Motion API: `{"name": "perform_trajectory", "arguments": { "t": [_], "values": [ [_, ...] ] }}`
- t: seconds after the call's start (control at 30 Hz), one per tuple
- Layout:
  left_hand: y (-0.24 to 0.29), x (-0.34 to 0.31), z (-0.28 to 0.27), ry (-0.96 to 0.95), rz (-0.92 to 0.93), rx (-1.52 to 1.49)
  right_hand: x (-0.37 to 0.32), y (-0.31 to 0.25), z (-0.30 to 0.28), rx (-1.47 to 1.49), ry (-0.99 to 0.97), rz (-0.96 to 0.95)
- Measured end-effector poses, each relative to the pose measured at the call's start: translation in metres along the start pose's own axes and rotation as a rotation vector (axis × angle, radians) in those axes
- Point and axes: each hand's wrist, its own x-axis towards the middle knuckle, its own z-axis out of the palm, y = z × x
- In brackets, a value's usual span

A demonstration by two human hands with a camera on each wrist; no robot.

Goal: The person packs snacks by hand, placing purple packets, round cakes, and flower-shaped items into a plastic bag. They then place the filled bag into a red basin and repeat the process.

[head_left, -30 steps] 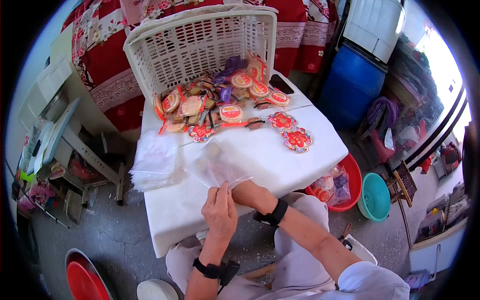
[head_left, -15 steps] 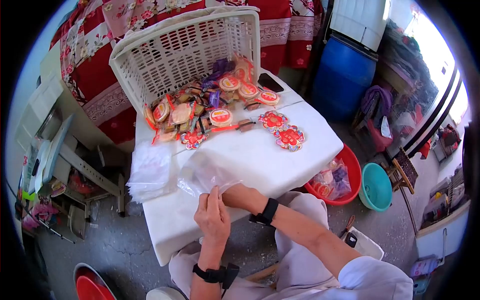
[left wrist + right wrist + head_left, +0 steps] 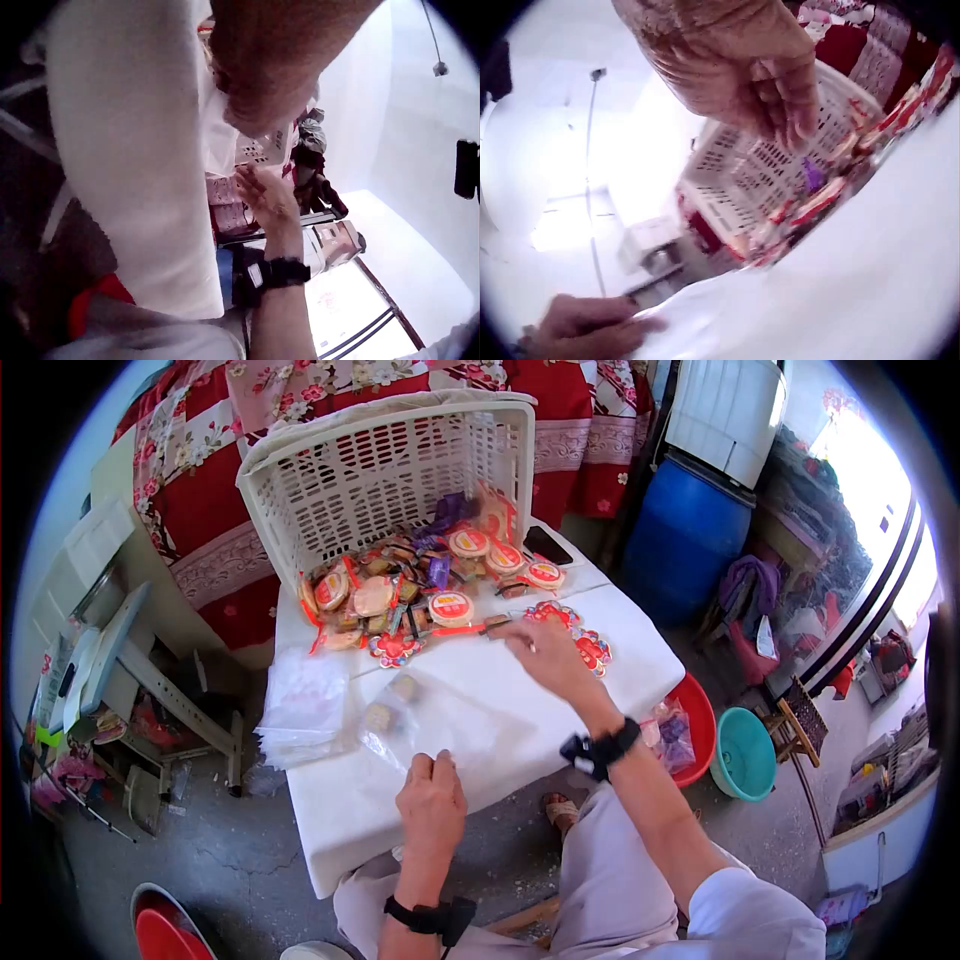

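A white-covered tabletop [image 3: 345, 810] carries a white slatted plastic basket [image 3: 345, 485], tipped on its side, with a broad heap of wrapped snacks [image 3: 372, 595] spilling from its mouth. Beside the tabletop, a round red plastic basin [image 3: 708, 710] holds clear packages of similar snacks, suggesting some of the work is complete. The large heap and a flat stack of clear plastic bags [image 3: 303, 705] at the tabletop's edge suggest that much is left. One separate, thin clear plastic bag [image 3: 398, 738] lies near the stack with at least two small, pale, blocky packets [image 3: 380, 717] inside, and appears only partly filled.

That bag stretches just ahead of the person's left hand [image 3: 432, 800], whose grip pinches its near edge between curled fingers and thumb; the packets inside sit beyond the fingertips, toward the basket. The right hand [image 3: 550, 655] reaches over the tabletop, well apart from the bag, its grip loosely bent with nothing visible between the fingers. Its fingertips hover beside a small, dark-ended wrapped packet [image 3: 495, 624] at the near edge of the heap; whether they touch it, one cannot tell. Red, flower-shaped packages [image 3: 592, 652] lie close by, just beyond and beside the same hand.
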Motion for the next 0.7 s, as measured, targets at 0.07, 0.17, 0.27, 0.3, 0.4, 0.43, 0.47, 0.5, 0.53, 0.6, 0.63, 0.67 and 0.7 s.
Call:
{"name": "perform_trajectory", "arguments": {
  "t": [0.07, 0.17, 0.27, 0.3, 0.4, 0.43, 0.47, 0.5, 0.53, 0.6, 0.63, 0.67, 0.7],
  "values": [
    [0.001, 0.000, 0.000, -0.109, -0.015, 0.057, 0.026, 0.026, 0.015, -0.084, 0.020, -0.008],
    [-0.006, -0.002, 0.003, -0.193, -0.028, 0.083, 0.050, 0.052, 0.042, -0.287, 0.157, -0.034],
    [-0.007, -0.002, 0.005, -0.168, -0.016, 0.065, 0.057, 0.046, 0.049, -0.355, -0.202, 0.083],
    [-0.007, -0.001, 0.005, -0.175, -0.017, 0.065, 0.052, 0.036, 0.048, -0.409, -0.163, 0.049],
    [-0.006, 0.001, 0.005, -0.178, -0.020, 0.076, 0.039, 0.024, 0.047, -0.500, -0.164, 0.045],
    [-0.006, 0.001, 0.005, -0.164, -0.026, 0.060, 0.036, 0.021, 0.045, -0.535, -0.204, 0.062],
    [-0.007, 0.001, 0.005, -0.152, -0.034, 0.044, 0.030, 0.019, 0.043, -0.536, -0.206, 0.067],
    [-0.007, 0.002, 0.004, -0.158, -0.035, 0.041, 0.022, 0.014, 0.038, -0.470, -0.193, 0.129],
    [-0.007, 0.003, 0.003, -0.154, -0.053, 0.017, 0.014, 0.008, 0.034, -0.404, -0.179, 0.190],
    [-0.009, 0.005, 0.003, -0.150, -0.075, -0.009, -0.008, 0.000, 0.020, 0.113, -0.220, 0.295],
    [-0.010, 0.005, 0.004, -0.107, -0.098, -0.049, -0.021, -0.003, 0.014, 0.635, -0.248, 0.390],
    [-0.011, 0.005, 0.005, -0.065, -0.119, -0.089, -0.036, -0.008, 0.008, 0.750, -0.317, 0.404],
    [-0.012, 0.006, 0.004, -0.069, -0.123, -0.088, -0.050, -0.012, 0.006, 0.865, -0.387, 0.416]
  ]
}}
